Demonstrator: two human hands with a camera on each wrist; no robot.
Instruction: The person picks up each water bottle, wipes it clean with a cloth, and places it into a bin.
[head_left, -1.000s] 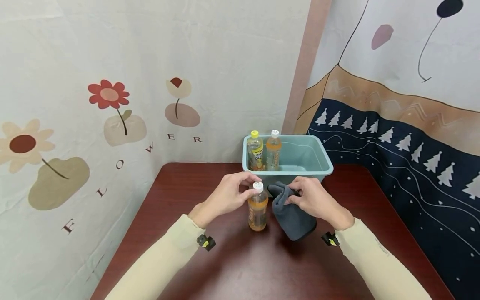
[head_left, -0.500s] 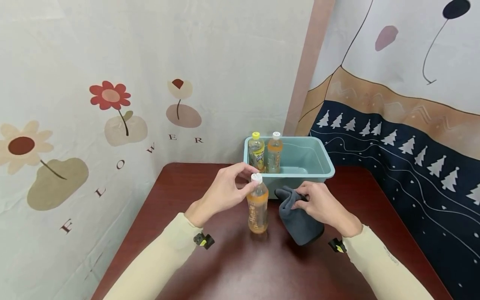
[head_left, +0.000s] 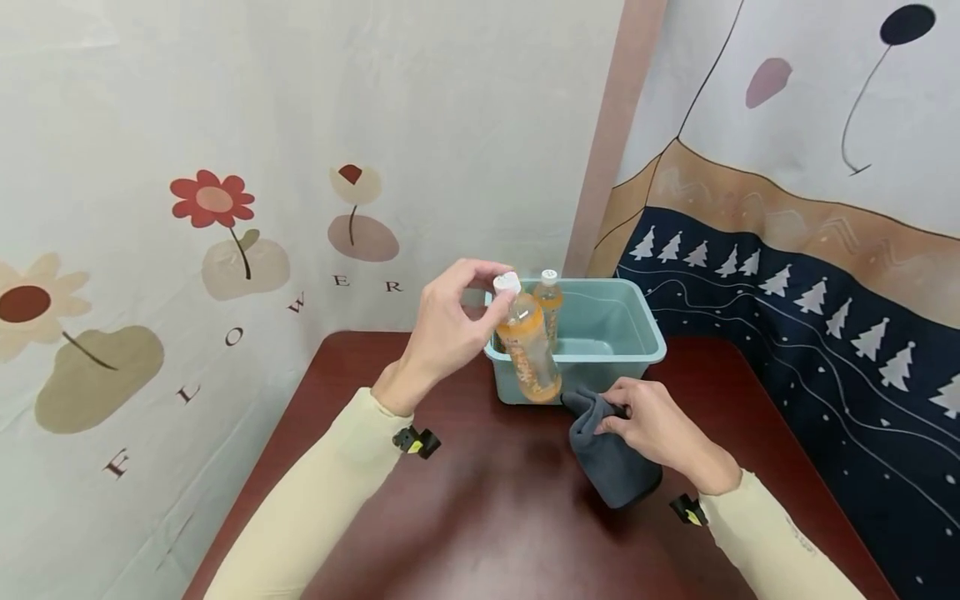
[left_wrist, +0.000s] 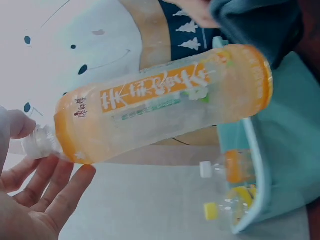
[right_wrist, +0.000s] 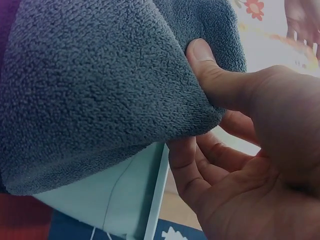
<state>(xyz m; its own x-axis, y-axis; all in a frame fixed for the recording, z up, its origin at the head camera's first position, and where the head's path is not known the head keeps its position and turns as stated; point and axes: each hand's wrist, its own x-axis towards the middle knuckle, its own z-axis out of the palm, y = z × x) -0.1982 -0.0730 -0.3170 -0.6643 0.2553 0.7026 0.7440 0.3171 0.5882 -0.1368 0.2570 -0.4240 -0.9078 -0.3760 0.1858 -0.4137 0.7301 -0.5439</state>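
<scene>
My left hand [head_left: 455, 321] pinches the white cap of a clear plastic bottle [head_left: 531, 350] with an orange label. Lifted off the table, the bottle tilts in front of the teal tub [head_left: 607, 359], its base swung toward the right. In the left wrist view, thumb and fingertips hold the cap [left_wrist: 39, 142]. A folded dark grey cloth [head_left: 615, 458] hangs from my right hand [head_left: 663, 425], pinched between thumb and fingers just in front of the tub. Inside the tub stands another orange-labelled bottle [head_left: 550, 304]. A yellow-capped bottle [left_wrist: 232, 206] beside it shows in the left wrist view.
The tub sits at the back of the dark red-brown table [head_left: 450, 517]. Behind it hangs a pale printed curtain [head_left: 465, 125], and a navy one with white trees [head_left: 750, 325] runs along the right side.
My left hand has raised the bottle from the table and brought it up to the tub's front rim, tilting it. My right hand, still holding the cloth, has shifted slightly right and nearer.
</scene>
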